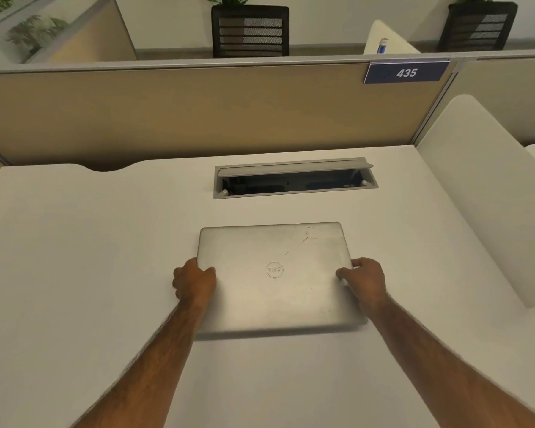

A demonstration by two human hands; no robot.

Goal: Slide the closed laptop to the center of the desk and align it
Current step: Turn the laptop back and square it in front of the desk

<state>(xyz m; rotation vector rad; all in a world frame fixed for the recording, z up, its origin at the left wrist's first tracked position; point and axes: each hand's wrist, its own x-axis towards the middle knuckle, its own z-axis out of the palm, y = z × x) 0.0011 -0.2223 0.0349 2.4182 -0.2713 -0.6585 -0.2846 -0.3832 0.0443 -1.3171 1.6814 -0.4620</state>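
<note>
A closed silver laptop [275, 273] lies flat on the white desk [90, 257], lid up with a round logo in its middle. Its edges run roughly parallel to the desk's back edge. My left hand [195, 281] grips the laptop's left edge, thumb on the lid. My right hand [365, 281] grips the right edge the same way. Both forearms reach in from the bottom of the view.
An open cable tray [294, 180] is sunk into the desk just behind the laptop. A tan partition [198, 112] with a blue "435" sign [406, 72] closes the back. A white side panel [482, 186] stands at the right.
</note>
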